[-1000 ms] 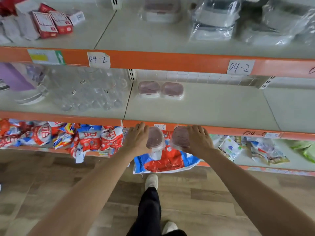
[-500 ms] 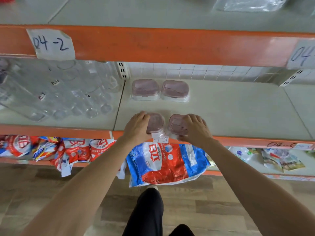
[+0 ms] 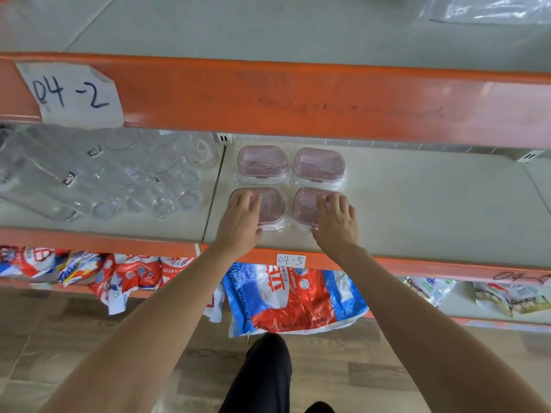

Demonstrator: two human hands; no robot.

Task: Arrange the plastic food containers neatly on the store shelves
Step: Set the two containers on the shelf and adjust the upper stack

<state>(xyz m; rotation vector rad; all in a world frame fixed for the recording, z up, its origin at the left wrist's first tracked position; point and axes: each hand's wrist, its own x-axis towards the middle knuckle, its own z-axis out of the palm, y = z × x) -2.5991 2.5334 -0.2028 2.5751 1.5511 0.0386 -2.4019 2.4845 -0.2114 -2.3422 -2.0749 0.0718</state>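
Fingers of the left hand (image 3: 242, 217) lie nearly straight, pressing flat on the lid of the front-left container (image 3: 269, 208); the right hand (image 3: 336, 220) rests the same way, fingers gently bent, on the front-right container (image 3: 304, 207). Neither hand grips. Just beyond the fingertips sit the back-left container (image 3: 263, 161) and back-right container (image 3: 319, 165), almost touching the front pair, long sides running left to right. Toward the wrists lies the orange shelf edge (image 3: 417, 265). Bare shelf (image 3: 432, 204) opens to the right; clear glasses (image 3: 155, 186) crowd the left.
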